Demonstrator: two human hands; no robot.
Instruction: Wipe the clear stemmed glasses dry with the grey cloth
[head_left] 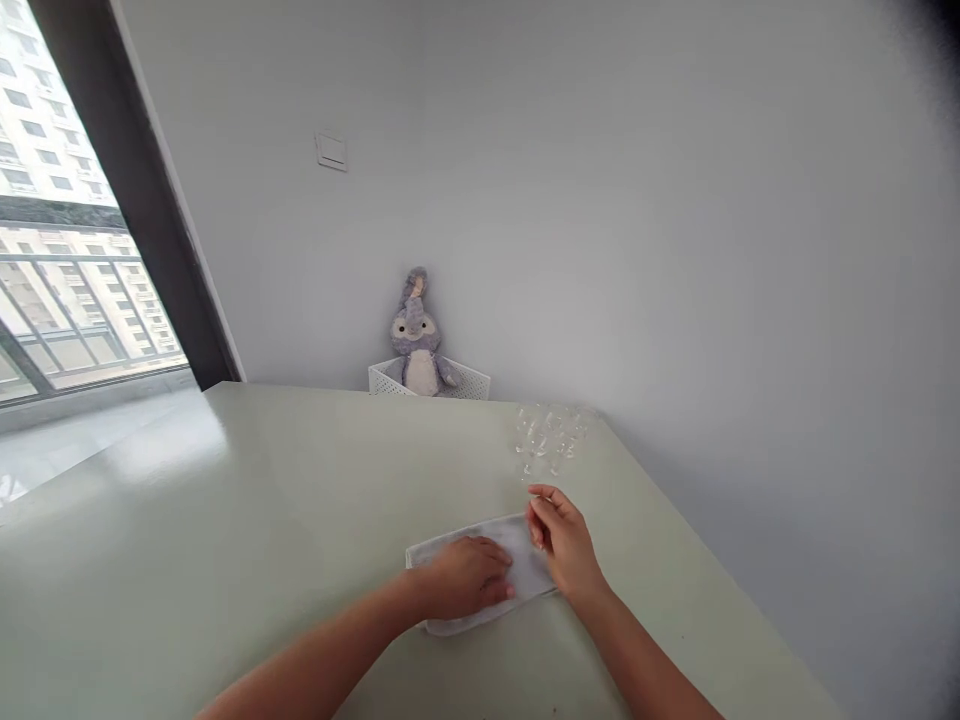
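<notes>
A folded pale grey cloth (529,565) lies on the light green table (300,500) in front of me. My left hand (471,575) rests flat on the cloth, palm down, with its fingers stretched to the right. Over the cloth's right end is my right hand (559,530), its fingers curled and the thumb near the index finger. Whether anything small is between those fingers is hidden. Just beyond my right hand stands a group of several small clear glasses (549,435).
Behind the table's far edge, a grey plush rabbit (420,345) sits in a white perforated basket (469,382). A grey wall (637,250) borders the right and back. At the left is a window (75,250) with a dark frame.
</notes>
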